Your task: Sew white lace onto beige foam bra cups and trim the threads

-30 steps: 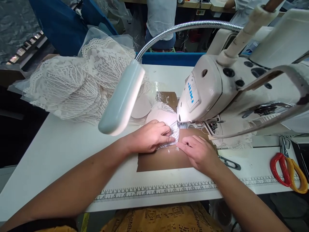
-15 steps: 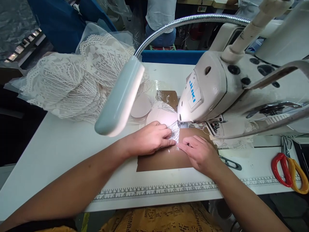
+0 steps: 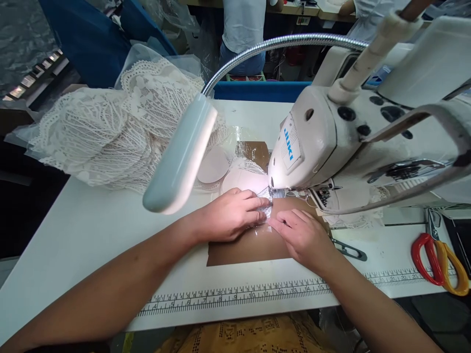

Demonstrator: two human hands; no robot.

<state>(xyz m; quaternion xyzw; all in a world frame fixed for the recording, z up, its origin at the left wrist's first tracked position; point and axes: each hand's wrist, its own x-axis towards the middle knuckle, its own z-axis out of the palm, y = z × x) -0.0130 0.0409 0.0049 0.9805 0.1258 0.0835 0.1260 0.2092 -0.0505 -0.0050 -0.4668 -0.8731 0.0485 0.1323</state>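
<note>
A lace-trimmed white bra cup lies beneath the head of a white sewing machine, its narrow lace end running towards me. My left hand rests on that lace, index finger and thumb stretched out and apart, the other fingers curled beneath. At the lace's near right edge, my right hand has thumb and index finger pinched together; its other fingers are folded. Both hands lie over brown cardboard taped to the table. The needle area is partly hidden by the machine head.
A lamp hangs over the table's left half, before a heap of white lace. Grey thread snips and red-and-yellow scissors lie at right. A printed ruler follows the front edge. A person sits beyond.
My left index finger has lifted and shifted slightly forward along the lace, away from the right fingertips. My right hand keeps its place at the edge. The whole view has tilted slightly.
</note>
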